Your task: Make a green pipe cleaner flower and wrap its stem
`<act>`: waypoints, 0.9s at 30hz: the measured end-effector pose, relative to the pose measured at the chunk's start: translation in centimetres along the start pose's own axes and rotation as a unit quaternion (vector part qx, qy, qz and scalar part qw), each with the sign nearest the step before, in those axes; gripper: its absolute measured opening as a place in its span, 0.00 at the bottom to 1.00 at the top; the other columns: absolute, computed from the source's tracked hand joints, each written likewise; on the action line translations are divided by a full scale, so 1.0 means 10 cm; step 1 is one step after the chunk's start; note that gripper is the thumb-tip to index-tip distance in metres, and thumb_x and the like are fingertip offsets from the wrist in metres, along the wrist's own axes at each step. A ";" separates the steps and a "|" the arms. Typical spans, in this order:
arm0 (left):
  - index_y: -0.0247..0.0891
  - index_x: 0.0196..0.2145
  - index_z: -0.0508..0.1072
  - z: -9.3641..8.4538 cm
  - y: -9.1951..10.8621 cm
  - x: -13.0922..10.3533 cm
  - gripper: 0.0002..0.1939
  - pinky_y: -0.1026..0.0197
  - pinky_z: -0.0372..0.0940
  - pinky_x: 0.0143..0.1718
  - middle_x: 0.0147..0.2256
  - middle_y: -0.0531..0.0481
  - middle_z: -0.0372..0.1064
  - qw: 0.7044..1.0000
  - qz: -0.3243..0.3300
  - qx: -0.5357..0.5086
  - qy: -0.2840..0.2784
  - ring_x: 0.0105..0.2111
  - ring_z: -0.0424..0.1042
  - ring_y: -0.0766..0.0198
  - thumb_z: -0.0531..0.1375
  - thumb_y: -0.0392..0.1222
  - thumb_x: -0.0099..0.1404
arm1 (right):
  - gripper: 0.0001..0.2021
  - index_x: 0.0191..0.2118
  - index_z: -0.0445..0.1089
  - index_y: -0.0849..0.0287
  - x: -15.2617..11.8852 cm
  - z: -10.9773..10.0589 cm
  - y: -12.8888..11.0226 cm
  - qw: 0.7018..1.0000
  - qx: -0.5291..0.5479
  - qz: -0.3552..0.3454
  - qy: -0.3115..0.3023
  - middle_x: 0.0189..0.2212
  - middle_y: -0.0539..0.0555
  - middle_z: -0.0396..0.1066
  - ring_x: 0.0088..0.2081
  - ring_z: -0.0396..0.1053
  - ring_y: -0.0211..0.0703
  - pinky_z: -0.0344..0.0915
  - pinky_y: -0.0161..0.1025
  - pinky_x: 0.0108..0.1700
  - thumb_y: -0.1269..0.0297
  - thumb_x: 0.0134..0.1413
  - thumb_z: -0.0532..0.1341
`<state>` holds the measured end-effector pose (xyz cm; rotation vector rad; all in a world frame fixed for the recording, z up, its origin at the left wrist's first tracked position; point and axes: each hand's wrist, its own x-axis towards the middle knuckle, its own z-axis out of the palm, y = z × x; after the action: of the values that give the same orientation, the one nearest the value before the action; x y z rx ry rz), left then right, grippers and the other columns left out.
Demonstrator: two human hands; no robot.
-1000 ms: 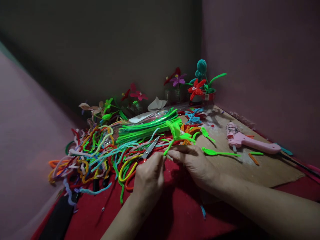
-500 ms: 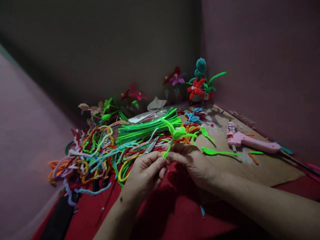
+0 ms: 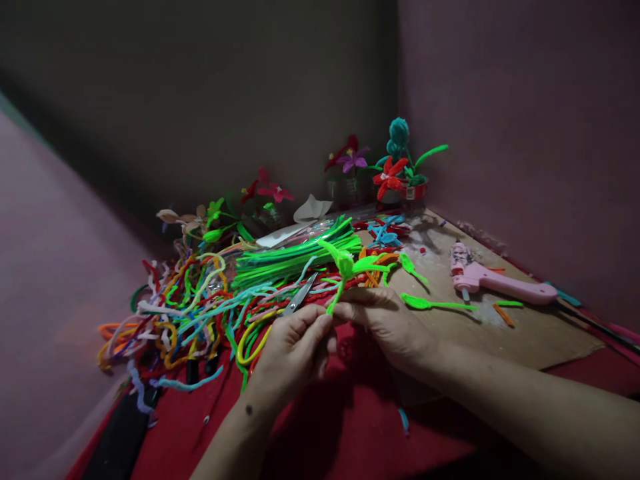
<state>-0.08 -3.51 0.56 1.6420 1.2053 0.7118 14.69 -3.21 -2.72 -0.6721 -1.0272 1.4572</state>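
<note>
A bright green pipe-cleaner flower [image 3: 345, 264] stands upright between my hands, its petals spread above the fingers. My left hand [image 3: 299, 341] is closed, pinching the lower end of its stem. From the right, my right hand [image 3: 387, 323] pinches the same stem, its fingertips close to the left ones. Behind my left fingers lie scissors [image 3: 301, 293], their blades showing. Two loose green petal pieces, one near [image 3: 416, 302] and one farther back [image 3: 407, 264], rest on a brown board to the right. The stem's bottom tip is hidden in my fingers.
A pink glue gun [image 3: 507, 283] lies on the brown board [image 3: 545, 340]. Tangled coloured pipe cleaners [image 3: 175, 313] and a green bundle [image 3: 300, 253] cover the left and middle. Finished flowers in pots [image 3: 414, 190] stand at the back. A black object [image 3: 117, 433] lies front left.
The green flower has turned slightly between my fingers, so its petals face differently. Both hands still pinch the stem, and the view has shifted a little.
</note>
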 end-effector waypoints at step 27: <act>0.36 0.24 0.65 0.02 -0.04 0.02 0.11 0.71 0.48 0.15 0.18 0.58 0.55 0.996 0.024 -0.021 0.081 0.15 0.51 0.75 0.56 0.45 0.60 | 0.06 0.23 0.69 0.61 0.05 -0.03 0.07 0.999 -0.017 0.042 -0.014 0.17 0.44 0.58 0.21 0.54 0.31 0.50 0.32 0.25 0.65 0.46 0.61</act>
<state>0.00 -3.33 0.14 1.6081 1.2597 0.9087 14.52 -2.65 -3.35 -0.7288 -1.0575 1.5289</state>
